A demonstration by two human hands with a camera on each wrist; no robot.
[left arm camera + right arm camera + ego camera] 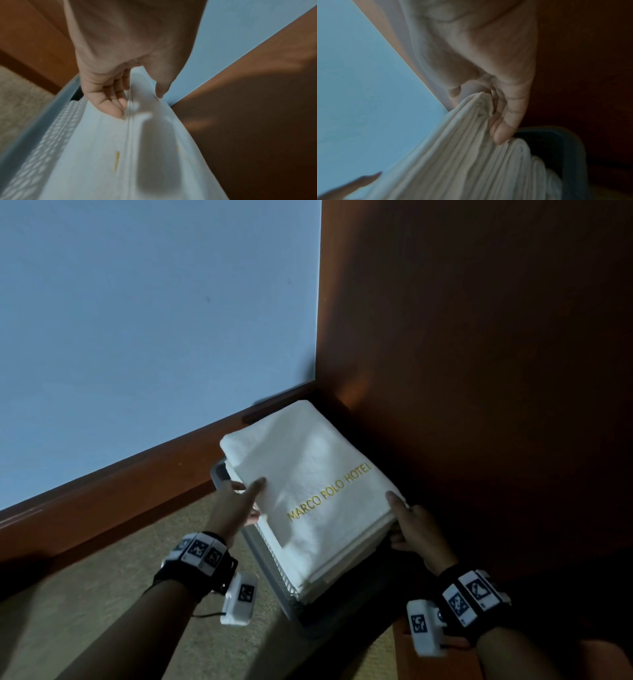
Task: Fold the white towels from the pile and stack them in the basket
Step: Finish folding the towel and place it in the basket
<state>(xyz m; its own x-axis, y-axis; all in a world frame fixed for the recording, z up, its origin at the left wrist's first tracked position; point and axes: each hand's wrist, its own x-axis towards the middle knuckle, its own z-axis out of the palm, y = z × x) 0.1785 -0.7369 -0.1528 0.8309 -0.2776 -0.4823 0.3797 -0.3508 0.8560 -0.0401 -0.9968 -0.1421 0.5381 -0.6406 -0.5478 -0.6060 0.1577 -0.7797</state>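
A folded white towel (308, 491) with gold "MARCO POLO HOTEL" lettering sits over the grey mesh basket (263, 556), on top of other folded towels. My left hand (250, 501) grips its left edge, thumb on top and fingers beneath. In the left wrist view the left hand (135, 102) pinches the towel (154, 155) beside the basket (42, 142) wall. My right hand (402, 522) holds the right edge, thumb on top. The right wrist view shows the right hand (481, 108) gripping the layered towel (453, 155) edges above the basket's dark rim (565, 146).
The basket stands on beige carpet (102, 628) in a corner. A light blue wall (154, 320) with a brown wooden baseboard (120, 494) runs behind it. A dark wooden panel (479, 354) rises close on the right.
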